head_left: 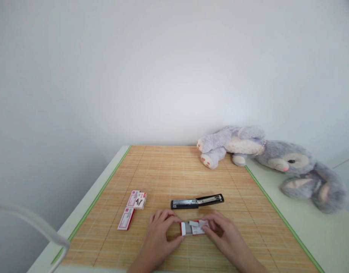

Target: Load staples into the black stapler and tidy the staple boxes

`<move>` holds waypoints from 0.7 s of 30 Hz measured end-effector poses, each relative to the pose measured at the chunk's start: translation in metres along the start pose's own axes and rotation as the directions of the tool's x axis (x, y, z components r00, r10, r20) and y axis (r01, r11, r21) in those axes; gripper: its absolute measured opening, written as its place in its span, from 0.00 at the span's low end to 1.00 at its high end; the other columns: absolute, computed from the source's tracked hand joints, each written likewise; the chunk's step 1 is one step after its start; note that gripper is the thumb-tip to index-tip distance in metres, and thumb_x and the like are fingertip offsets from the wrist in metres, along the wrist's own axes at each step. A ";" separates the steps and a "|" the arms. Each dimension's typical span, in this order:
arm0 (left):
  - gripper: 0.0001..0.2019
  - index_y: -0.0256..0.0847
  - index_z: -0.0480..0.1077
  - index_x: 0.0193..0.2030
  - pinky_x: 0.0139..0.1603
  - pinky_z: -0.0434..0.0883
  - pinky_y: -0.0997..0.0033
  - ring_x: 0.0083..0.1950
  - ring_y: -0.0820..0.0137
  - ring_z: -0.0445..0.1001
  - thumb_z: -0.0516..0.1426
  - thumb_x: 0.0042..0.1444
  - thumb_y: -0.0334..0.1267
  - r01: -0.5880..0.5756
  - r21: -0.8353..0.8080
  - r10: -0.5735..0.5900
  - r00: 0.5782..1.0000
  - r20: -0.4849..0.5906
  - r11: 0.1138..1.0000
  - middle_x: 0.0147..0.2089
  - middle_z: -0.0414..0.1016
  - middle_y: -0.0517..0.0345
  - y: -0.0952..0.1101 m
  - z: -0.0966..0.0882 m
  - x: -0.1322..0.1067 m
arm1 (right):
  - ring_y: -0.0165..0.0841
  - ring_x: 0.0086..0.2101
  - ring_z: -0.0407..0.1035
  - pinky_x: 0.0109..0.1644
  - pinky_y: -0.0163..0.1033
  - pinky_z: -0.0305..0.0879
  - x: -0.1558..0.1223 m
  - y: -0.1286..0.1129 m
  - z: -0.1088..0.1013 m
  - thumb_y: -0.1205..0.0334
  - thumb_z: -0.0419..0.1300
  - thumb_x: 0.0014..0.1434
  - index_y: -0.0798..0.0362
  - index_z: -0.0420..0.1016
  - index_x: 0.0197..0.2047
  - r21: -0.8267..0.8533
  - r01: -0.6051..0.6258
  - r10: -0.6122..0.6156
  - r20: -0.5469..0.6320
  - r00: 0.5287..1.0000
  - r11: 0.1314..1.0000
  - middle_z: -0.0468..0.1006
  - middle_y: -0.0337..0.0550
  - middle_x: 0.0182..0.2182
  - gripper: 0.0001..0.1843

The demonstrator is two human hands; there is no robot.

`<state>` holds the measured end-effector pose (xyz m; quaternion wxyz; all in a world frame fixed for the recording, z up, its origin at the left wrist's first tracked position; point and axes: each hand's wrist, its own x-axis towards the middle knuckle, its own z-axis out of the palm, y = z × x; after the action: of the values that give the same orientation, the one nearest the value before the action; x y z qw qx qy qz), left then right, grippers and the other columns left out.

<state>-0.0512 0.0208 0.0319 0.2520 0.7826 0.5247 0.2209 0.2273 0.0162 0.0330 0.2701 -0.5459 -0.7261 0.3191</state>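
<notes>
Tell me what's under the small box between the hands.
Bamboo mat shows in front of and beyond the box; whatever lies directly beneath is covered. The right hand also hides part of the box's right end.

A single head-worn camera looks forward and steeply down across a white table [330, 231], its wide view catching the left hand [160, 235] and right hand [224, 233] near the bottom edge, a bamboo mat [174, 170] stretching away beyond them, and a pale wall [163, 68] across the upper half.
</notes>
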 end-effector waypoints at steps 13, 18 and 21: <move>0.17 0.56 0.76 0.51 0.60 0.64 0.56 0.58 0.58 0.70 0.69 0.54 0.40 -0.012 -0.024 0.012 1.000 -0.001 1.000 0.54 0.76 0.60 -0.003 -0.001 -0.001 | 0.36 0.41 0.73 0.44 0.39 0.67 0.015 -0.015 0.003 0.60 0.62 0.66 0.45 0.82 0.44 -0.101 0.042 -0.034 0.079 0.996 0.994 0.75 0.41 0.40 0.07; 0.18 0.57 0.76 0.52 0.60 0.64 0.55 0.59 0.58 0.70 0.69 0.54 0.41 0.005 -0.021 -0.005 1.000 0.001 1.000 0.55 0.76 0.60 -0.004 0.001 -0.001 | 0.36 0.40 0.73 0.44 0.38 0.68 0.011 -0.014 0.003 0.59 0.60 0.68 0.46 0.81 0.44 -0.074 0.021 -0.013 0.100 0.995 0.997 0.75 0.41 0.41 0.08; 0.18 0.56 0.77 0.52 0.60 0.64 0.55 0.59 0.57 0.70 0.69 0.54 0.41 0.004 -0.019 -0.004 1.000 0.008 1.000 0.55 0.76 0.58 -0.004 0.001 -0.001 | 0.37 0.42 0.74 0.46 0.39 0.68 0.007 -0.012 -0.001 0.59 0.61 0.66 0.45 0.80 0.50 -0.068 0.003 0.004 0.097 0.995 0.998 0.76 0.42 0.43 0.11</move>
<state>-0.0540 0.0214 0.0287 0.2618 0.7800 0.5231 0.2224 0.2185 0.0207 0.0432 0.2158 -0.5389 -0.7487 0.3202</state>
